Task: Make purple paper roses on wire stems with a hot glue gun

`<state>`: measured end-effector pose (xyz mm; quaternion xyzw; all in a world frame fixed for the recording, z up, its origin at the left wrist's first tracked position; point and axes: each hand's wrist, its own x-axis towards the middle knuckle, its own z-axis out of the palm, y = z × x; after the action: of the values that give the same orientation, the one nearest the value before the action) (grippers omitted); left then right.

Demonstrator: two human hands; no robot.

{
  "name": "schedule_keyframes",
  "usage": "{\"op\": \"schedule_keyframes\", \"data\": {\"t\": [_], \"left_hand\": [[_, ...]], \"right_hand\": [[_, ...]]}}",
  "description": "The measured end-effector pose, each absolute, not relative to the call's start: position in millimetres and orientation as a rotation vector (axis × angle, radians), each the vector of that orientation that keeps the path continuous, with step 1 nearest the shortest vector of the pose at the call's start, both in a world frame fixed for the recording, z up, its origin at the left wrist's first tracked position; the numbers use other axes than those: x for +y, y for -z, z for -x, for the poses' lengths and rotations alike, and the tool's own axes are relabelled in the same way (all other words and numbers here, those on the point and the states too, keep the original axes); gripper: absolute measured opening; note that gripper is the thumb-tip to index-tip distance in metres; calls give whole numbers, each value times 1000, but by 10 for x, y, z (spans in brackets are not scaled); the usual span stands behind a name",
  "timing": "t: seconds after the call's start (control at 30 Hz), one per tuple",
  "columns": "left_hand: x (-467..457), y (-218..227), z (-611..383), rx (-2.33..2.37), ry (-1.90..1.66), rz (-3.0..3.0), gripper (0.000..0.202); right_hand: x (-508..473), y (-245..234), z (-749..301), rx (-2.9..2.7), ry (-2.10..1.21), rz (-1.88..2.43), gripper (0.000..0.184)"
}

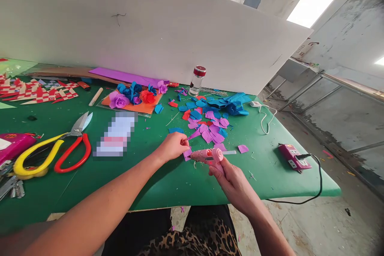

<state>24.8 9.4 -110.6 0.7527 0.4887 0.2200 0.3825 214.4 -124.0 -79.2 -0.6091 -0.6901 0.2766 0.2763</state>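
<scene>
Looked part-way: a small bunch of paper flowers (118, 100) sat made up on an orange sheet (129, 109), left of centre. Not made up: a scatter of cut petals (207, 136), purple, blue and red, plus crumpled blue paper (234, 104) behind. Piece in work: one purple petal (187, 154), near the front edge, pinched in the left grip (177, 146). Right grip (228, 174) was wrapped round a pink glue gun (204, 155), nozzle at that petal; touching or just off, couldn't tell

Surface (180, 180): green, littered with scraps. Shears (77, 128) lay left, checkered pieces (45, 92) beyond. Capped bottle (196, 84) stood upright at the back by a white panel (168, 36). Power block (292, 156) sat right, black cord (321, 180) plugged in and looping past the edge

Room: bare floor (300, 216), stained wall (351, 48), bright window (322, 6) off to the right
</scene>
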Motion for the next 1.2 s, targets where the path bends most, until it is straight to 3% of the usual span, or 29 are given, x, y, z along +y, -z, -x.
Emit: {"op": "schedule_keyframes", "data": {"t": [0.57, 1.2], "left_hand": [[104, 1120, -241, 1228, -553, -1917, 8], [110, 1127, -239, 1227, -556, -1913, 8]], "right_hand": [[-1232, 786, -2140, -1877, -724, 1625, 42], [-1212, 812, -2169, -1864, -699, 1628, 29]]}}
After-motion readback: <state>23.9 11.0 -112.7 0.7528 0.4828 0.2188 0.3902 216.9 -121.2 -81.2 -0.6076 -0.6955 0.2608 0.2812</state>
